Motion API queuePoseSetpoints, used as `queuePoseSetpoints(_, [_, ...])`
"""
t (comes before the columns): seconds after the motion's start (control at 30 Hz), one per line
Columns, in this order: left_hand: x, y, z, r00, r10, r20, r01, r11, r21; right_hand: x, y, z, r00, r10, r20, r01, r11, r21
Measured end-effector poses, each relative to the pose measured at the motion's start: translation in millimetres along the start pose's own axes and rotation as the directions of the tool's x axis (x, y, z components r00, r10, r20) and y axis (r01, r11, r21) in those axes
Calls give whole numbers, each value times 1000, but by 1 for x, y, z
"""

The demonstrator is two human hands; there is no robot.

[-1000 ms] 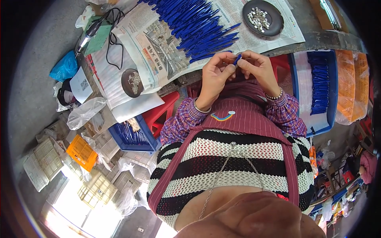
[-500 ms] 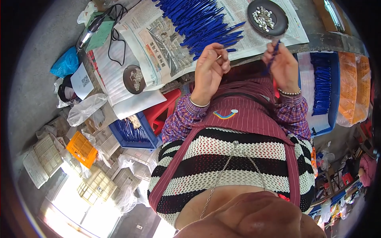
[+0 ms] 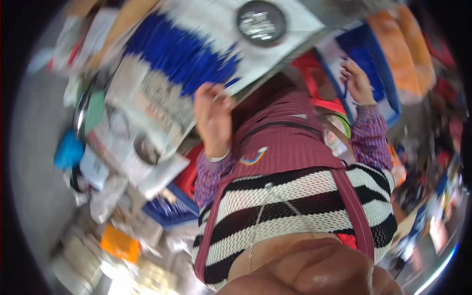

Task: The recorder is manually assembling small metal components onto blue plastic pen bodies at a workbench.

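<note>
The right hand (image 3: 355,81) pinches a thin blue pen part (image 3: 345,88) over the blue crate (image 3: 373,59) at upper right; it could slip; the left hand (image 3: 212,114), fingers seemingly half open on a small piece in the blur, may brush the blue pen pile (image 3: 182,54).

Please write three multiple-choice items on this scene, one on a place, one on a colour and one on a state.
1. Where is the right hand?
A. over the blue plastic crate at the person's right
B. on the round dark dish
C. in the lap

2. What colour is the heap of thin plastic pens on the newspaper?
A. red
B. blue
C. green

3. How are the two hands?
A. clasped together
B. apart
C. both flat on the table

Answers: 1 A, it holds a thin blue pen above that crate. 2 B, the heap is deep blue. 3 B, the left hand is raised near the heap's edge, well away from the right.
</note>
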State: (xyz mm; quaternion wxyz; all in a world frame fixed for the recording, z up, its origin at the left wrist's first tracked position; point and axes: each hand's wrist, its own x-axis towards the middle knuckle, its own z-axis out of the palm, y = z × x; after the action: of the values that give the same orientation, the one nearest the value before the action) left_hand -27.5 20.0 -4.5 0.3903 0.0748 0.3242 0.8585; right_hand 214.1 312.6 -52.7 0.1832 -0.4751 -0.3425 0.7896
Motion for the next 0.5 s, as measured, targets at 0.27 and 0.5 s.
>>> queuePoseSetpoints(0.27, [-3, 65, 84, 855, 219, 470, -309, 943, 122, -19, 8, -212, 824, 113, -556, -75, 993, 90])
queuePoseSetpoints(0.5, [6, 96, 178, 429, 821, 377, -629, 571, -528, -17, 52, -290, 687, -109, -718, 63, 994, -91])
